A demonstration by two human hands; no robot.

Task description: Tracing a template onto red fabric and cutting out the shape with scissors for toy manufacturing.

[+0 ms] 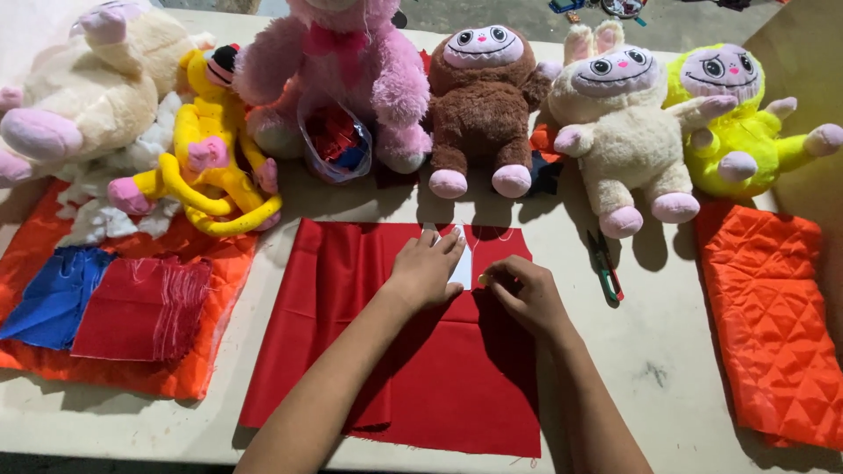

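On the red cloth [386, 351], your left hand [428, 268] lies open, pressing a white paper piece [463, 268]. Your right hand [524, 294] is closed, pinching something small just beside the paper.

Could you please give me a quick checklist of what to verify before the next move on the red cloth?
1. Red cloth lies flat on the table: ok, though a crease runs across it.
2. White template held down by the left hand: ok, the fingers press on it.
3. Right hand at the template's edge: ok; whether it holds a marker, cannot tell.
4. Template wholly on the cloth: ok, red shows all round it.
5. Scissors within reach: ok, right of the cloth.
6. Plush toys off the cloth: ok, they sit behind it.
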